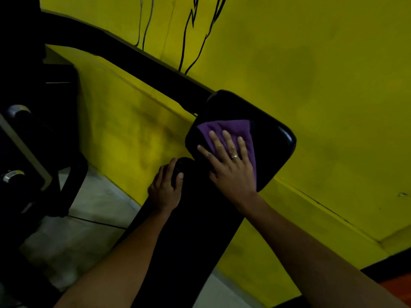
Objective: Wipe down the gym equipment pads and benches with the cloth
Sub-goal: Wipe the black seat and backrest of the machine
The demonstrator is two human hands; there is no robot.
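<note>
- Right hand (231, 165): laid flat on a purple cloth (231, 132), palm down, fingers straight and fanned apart, pointing up toward the wall. A ring shows on one finger. Forearm runs in from the lower right corner, nearly straight.
- Purple cloth: spread on the black glossy seat pad (266, 134), covering its near-left part; far edge and right side of the pad are bare and catch a highlight. One edge of the cloth hangs down past the heel of the right hand at the pad's lower rim.
- Left hand (165, 187): curled over the rounded top end of the long black bench pad (191, 230), thumb on the near face, fingers wrapped over the far left side and partly hidden. Forearm comes in from the lower left.
- Bench pad: runs diagonally from the bottom centre up to just under the seat pad; the two pads meet between the hands.
- Background: yellow wall (322, 63) with thin black lines, black frame tube (133, 56) slanting across it, pale tiled floor (89, 230), dark machine with metal knobs (19, 110) at far left.
</note>
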